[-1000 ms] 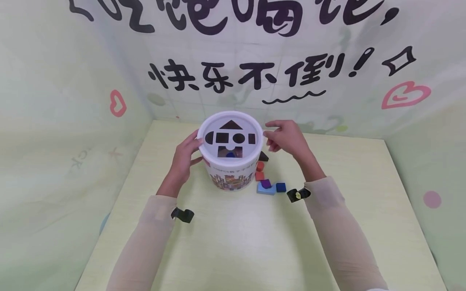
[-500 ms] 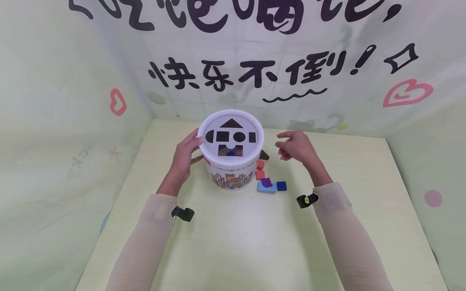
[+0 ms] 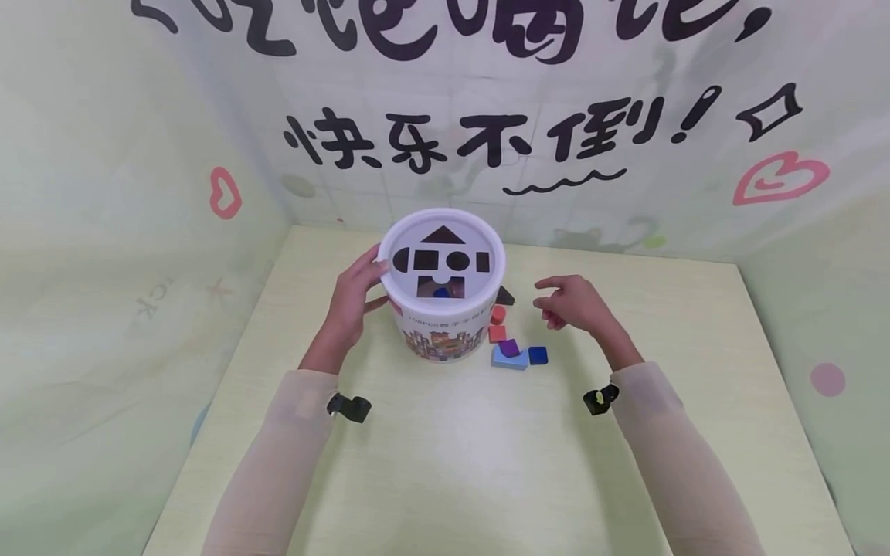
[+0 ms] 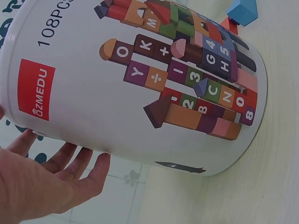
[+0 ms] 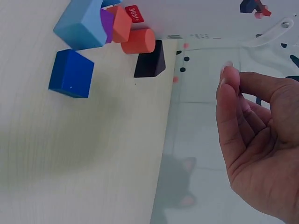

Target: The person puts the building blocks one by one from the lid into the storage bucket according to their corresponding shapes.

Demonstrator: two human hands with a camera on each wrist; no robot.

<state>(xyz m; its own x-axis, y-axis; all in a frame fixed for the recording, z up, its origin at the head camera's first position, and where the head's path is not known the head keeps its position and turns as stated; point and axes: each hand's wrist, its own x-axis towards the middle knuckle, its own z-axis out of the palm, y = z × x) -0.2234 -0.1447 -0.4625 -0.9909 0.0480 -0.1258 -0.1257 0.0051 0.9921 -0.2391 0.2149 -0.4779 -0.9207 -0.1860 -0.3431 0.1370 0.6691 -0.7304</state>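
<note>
A white bucket [image 3: 445, 340] printed with toy blocks stands upright near the table's back. Its white lid [image 3: 426, 287] has cut-outs of several shapes, and a blue piece shows through the lowest one. My left hand [image 3: 351, 297] rests against the bucket's left side, with fingertips at the lid's rim. In the left wrist view its spread fingers [image 4: 96, 175] lie along the bucket's wall. My right hand [image 3: 573, 303] hovers right of the bucket, holding nothing. Its fingers are loosely bent, thumb and index tips close together in the right wrist view.
Beside the bucket's right side lie a dark triangular block [image 3: 505, 296], a red cylinder [image 3: 497, 314], a red block [image 3: 497, 333], a purple block [image 3: 510, 347], a light blue block [image 3: 509, 359] and a dark blue cube [image 3: 538, 355]. Printed cloth walls [image 3: 445, 185] enclose the table.
My right hand has moved from beside the lid's right edge rightward and toward me. My left hand and the bucket stay in place.
</note>
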